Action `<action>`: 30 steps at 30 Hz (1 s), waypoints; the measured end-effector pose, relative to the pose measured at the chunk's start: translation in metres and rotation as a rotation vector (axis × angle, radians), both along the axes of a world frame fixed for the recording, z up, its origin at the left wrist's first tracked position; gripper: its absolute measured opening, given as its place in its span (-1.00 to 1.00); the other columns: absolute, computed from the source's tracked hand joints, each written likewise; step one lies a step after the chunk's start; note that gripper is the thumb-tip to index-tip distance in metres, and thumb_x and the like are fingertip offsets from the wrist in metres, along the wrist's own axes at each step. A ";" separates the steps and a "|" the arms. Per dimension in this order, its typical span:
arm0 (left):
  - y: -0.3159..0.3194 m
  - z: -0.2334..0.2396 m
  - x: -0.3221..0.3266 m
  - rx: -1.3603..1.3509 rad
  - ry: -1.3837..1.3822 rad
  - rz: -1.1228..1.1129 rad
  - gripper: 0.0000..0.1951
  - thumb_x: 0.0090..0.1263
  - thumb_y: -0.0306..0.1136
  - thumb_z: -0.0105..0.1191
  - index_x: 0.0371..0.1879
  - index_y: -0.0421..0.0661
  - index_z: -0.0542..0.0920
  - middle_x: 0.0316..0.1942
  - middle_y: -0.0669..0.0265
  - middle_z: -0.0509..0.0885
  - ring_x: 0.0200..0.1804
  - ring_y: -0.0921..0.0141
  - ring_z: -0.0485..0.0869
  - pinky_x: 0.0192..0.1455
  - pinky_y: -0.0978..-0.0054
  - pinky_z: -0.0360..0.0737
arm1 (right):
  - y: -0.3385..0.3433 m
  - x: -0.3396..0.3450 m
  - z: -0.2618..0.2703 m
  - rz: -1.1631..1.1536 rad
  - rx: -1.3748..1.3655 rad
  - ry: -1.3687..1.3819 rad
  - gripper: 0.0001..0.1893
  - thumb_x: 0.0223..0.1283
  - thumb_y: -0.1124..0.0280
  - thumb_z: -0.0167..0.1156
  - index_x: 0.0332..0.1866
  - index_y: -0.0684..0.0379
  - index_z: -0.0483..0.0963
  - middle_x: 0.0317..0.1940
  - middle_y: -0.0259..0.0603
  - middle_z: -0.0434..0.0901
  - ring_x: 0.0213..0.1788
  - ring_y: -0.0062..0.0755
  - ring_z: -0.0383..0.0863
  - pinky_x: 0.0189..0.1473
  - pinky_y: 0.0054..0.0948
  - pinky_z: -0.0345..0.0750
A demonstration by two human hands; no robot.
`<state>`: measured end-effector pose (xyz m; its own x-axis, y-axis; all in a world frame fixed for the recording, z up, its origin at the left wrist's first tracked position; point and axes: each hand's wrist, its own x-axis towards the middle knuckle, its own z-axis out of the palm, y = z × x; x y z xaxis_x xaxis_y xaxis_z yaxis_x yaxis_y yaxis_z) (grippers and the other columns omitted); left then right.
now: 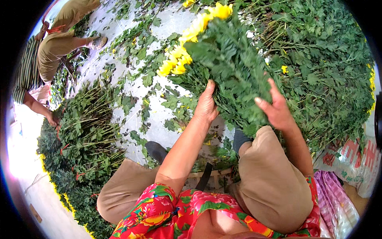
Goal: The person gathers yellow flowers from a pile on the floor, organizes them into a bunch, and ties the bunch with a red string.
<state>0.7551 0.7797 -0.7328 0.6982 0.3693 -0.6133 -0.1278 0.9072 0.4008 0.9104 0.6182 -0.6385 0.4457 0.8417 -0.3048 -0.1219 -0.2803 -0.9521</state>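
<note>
A bunch of yellow chrysanthemums with leafy green stems (229, 65) is held in front of me, its blooms (194, 30) toward the upper left. My left hand (207, 103) grips the bunch from its left side, thumb up along the leaves. On the other side, my right hand (276, 107) is at the leaves near the stem ends, thumb and fingers spread, slightly blurred; whether it grips them is unclear. The lower stem ends are hidden among leaves and behind my raised knee.
Bundles of chrysanthemums tied with red string (80, 143) lie at left. A large pile of leafy stems (322, 74) fills the right. Cut leaves litter the pale floor (134, 104). Another person (32, 71) sits at upper left, a hand on the bundles. A printed plastic sack (352, 167) lies at lower right.
</note>
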 end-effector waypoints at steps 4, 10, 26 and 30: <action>-0.001 -0.005 -0.009 0.061 -0.038 -0.049 0.07 0.21 0.48 0.14 0.53 -0.12 0.28 0.47 0.14 0.45 0.47 0.17 0.45 0.51 0.04 0.44 | 0.012 -0.027 -0.015 0.138 -0.014 -0.238 -0.25 0.42 0.49 0.19 0.66 0.16 0.07 0.44 0.07 0.45 0.45 -0.20 0.48 0.47 -0.31 0.34; -0.010 -0.004 -0.012 0.183 -0.111 -0.065 -0.04 0.28 0.54 -0.04 0.46 -0.02 0.38 0.37 0.25 0.53 0.41 0.24 0.51 0.46 0.11 0.51 | 0.020 -0.040 -0.027 0.270 -0.130 -0.707 -0.29 0.41 0.26 0.26 0.61 0.08 0.20 0.25 0.05 0.62 0.17 0.13 0.68 0.18 -0.18 0.63; -0.003 -0.022 -0.024 -0.011 0.136 0.072 -0.73 0.44 -0.19 0.24 -0.05 -0.11 0.69 -0.14 0.30 0.77 -0.13 0.31 0.74 0.00 0.26 0.70 | 0.026 -0.028 -0.044 0.406 0.015 -0.644 -0.48 0.41 0.04 0.25 0.34 0.11 0.52 -0.22 0.01 0.78 -0.29 -0.07 0.80 -0.18 -0.18 0.69; 0.014 -0.023 -0.031 -0.046 0.113 0.143 -0.76 0.43 -0.21 0.27 -0.10 -0.09 0.67 -0.21 0.27 0.77 -0.21 0.25 0.76 -0.11 0.23 0.73 | -0.002 0.040 -0.084 -0.188 -0.175 -0.943 -0.60 0.34 0.32 0.30 0.21 0.28 0.56 -0.03 0.10 0.71 -0.01 0.01 0.73 0.10 -0.16 0.62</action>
